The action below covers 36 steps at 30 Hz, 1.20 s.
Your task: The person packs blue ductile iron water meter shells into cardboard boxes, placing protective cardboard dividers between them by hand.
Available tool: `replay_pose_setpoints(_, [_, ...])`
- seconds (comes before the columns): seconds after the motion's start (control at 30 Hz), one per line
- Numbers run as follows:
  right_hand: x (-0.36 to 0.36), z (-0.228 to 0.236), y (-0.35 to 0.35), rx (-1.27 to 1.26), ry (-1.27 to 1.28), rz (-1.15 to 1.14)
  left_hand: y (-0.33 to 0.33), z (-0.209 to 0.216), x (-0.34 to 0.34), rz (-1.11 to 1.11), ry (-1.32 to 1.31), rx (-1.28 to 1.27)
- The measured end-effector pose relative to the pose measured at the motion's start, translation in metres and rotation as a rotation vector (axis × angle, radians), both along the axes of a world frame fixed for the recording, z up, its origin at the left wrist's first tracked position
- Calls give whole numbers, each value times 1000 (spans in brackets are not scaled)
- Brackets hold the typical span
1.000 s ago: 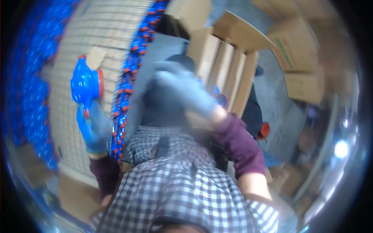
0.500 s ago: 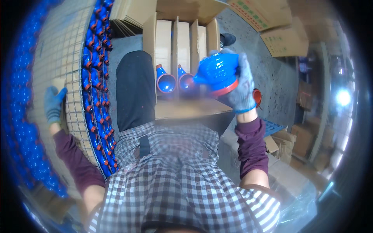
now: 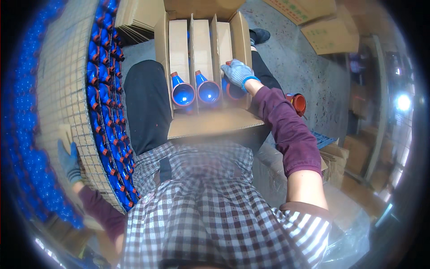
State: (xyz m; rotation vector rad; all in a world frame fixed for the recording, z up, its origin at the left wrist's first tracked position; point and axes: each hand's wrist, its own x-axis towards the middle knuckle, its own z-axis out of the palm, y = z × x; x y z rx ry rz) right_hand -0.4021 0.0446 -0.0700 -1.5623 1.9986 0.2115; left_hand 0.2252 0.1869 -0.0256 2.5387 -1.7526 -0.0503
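Between my legs stands an open cardboard box (image 3: 247,49) with upright cardboard dividers. Two glossy blue funnel-shaped vessels (image 3: 183,95) lie in its left and middle slots, red-rimmed mouths toward me and narrow red-tipped necks pointing away. My gloved right hand (image 3: 238,74) reaches into the right slot, its fingers closed over the neck end of a third blue vessel (image 3: 234,91), partly covered by the hand. Off to the left, my gloved left hand (image 3: 69,165) is over the wire mesh panel (image 3: 67,80), thumb and fingers apart, nothing held. A tan cardboard scrap (image 3: 65,132) shows beside its fingertips.
Rows of blue vessels with red tips (image 3: 105,76) fill the rack at left, and more lie beyond the mesh. Folded cardboard (image 3: 139,18) stands behind the box on the left. A red container (image 3: 297,104) is on the floor at right, with cartons (image 3: 331,36) farther back.
My right hand has carried the blue vessel down and leftward into the right slot of the box. My left hand has shifted slightly toward me along the mesh, and the view has moved a little.
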Motion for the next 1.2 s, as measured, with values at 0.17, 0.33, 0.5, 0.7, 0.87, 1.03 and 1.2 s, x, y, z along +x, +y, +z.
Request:
replay_pose_setpoints(0.17, [1, -33, 1, 157, 11, 148, -9, 27, -18, 34, -23, -6])
replay_pose_setpoints(0.33, [-4, -49, 6, -18, -84, -46, -28, 35, -42, 187, 1443, -458])
replay_pose_setpoints(0.5, [58, 65, 26, -353, -790, 190, -84, 53, -285, -205, 1901, -259])
replay_pose_setpoints(0.7, [63, 126, 36, -819, -377, 552, -130, 47, -369, -254, 2122, 32])
replay_pose_setpoints(0.87, [-6, 44, -2, -635, -123, -242, -197, 21, -358, -1058, 606, -354])
replay_pose_setpoints(1.03, [-13, 0, 15, -99, 85, 66, -203, -37, -394, -1401, -34, -208])
replay_pose_setpoints(1.2, [-7, 65, 38, -344, -195, -8, -188, -114, -387, -1532, 67, 23])
